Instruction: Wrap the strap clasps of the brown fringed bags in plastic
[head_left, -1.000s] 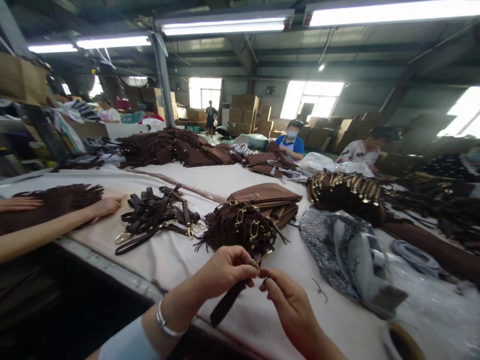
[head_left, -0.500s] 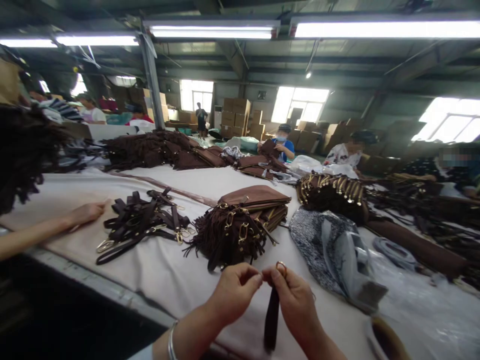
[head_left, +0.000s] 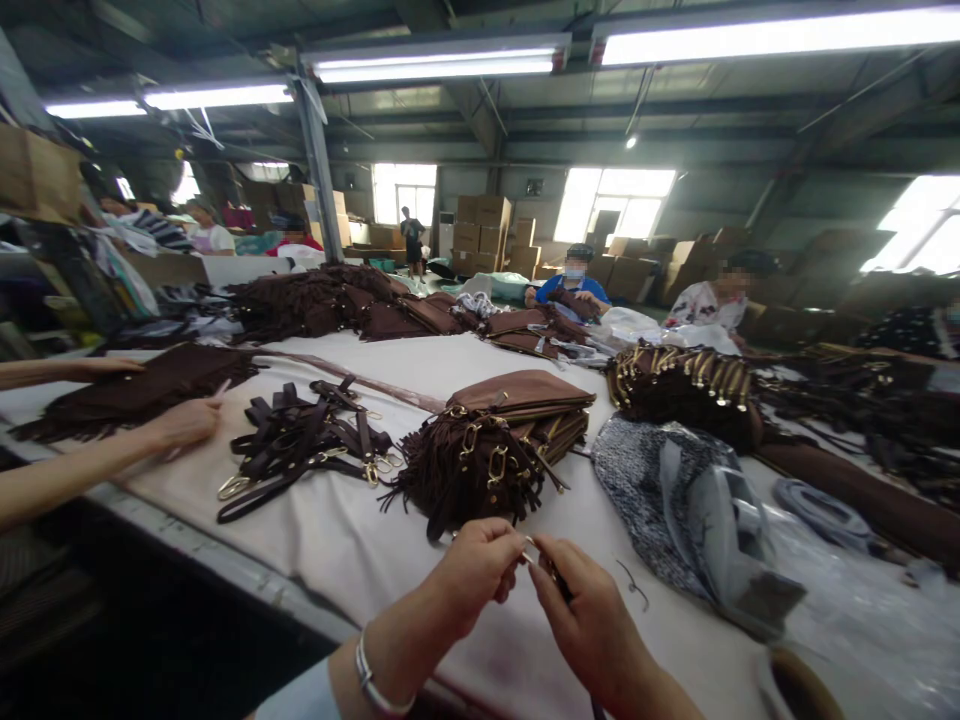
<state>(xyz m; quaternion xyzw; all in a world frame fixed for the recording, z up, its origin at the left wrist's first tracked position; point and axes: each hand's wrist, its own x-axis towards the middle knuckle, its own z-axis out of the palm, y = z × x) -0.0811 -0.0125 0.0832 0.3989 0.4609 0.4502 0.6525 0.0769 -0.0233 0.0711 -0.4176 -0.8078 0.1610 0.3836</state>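
Observation:
My left hand (head_left: 480, 570) and my right hand (head_left: 589, 610) meet above the near edge of the cloth-covered table. A small shiny metal piece (head_left: 529, 547) shows between their fingertips; its exact form is hard to make out. The left fingers are pinched together at it. Closed fingers of my right hand hold a dark brown strap with gold-coloured hardware (head_left: 556, 578), mostly hidden by the hand. Just beyond lies a stack of brown fringed bags (head_left: 517, 395) with gold rings. To its left is a heap of dark straps (head_left: 300, 435) with gold clasps.
At left, a co-worker's hands (head_left: 187, 425) are at a brown fringed piece (head_left: 157, 385). On the right lie a grey patterned bundle (head_left: 645, 490), clear plastic (head_left: 862, 610), a tape roll (head_left: 799, 685) and more bags (head_left: 679, 390). Several people work across the table.
The co-worker's fringed piece, raised at far left before, now lies on the table. My hands have closed in around the metal piece, and the strap's hanging length has mostly gone from sight.

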